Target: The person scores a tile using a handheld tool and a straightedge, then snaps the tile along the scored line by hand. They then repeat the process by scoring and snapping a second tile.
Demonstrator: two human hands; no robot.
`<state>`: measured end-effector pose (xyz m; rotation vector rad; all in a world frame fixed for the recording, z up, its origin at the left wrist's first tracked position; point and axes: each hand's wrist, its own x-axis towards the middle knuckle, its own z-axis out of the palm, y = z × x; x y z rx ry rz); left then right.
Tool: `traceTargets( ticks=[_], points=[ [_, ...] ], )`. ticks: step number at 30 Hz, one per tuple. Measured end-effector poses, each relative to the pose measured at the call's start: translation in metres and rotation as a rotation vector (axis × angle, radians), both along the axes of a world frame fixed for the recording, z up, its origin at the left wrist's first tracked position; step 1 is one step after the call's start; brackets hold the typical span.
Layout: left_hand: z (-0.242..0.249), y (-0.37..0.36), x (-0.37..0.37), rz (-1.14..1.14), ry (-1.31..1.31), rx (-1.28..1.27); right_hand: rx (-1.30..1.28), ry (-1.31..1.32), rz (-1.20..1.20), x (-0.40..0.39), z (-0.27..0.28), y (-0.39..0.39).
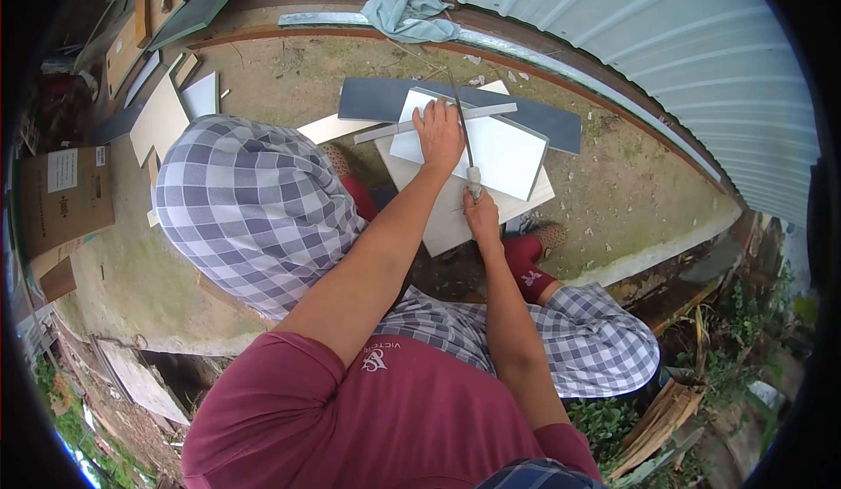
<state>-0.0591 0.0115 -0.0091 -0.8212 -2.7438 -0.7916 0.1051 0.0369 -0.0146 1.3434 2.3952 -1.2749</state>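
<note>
My left hand point(440, 138) lies with fingers spread on a narrow grey straight strip point(482, 111) and a white board point(504, 152). In my right hand point(481, 215) is the pale handle of a long, thin dark blade point(463, 125), which points away from me across the strip and white board. Beneath the white board are a long dark grey board point(547, 124) and a pale board point(442, 226). The blade's far end reaches past the boards' back edge.
Two bent knees in checked cloth flank the boards. A metal rail point(504, 40) with a grey-blue cloth point(407, 16) runs along the corrugated wall point(613, 16). Cut board pieces point(162, 112) and a cardboard box point(66, 200) stand left. The concrete ledge point(666, 248) drops off at right.
</note>
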Motion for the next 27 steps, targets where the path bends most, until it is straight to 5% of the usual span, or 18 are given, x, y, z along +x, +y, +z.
traceTargets(
  ticks=[27],
  points=[
    [-0.001, -0.001, -0.001, -0.009, 0.001, 0.009, -0.015, 0.102, 0.003, 0.004, -0.023, 0.000]
  ],
)
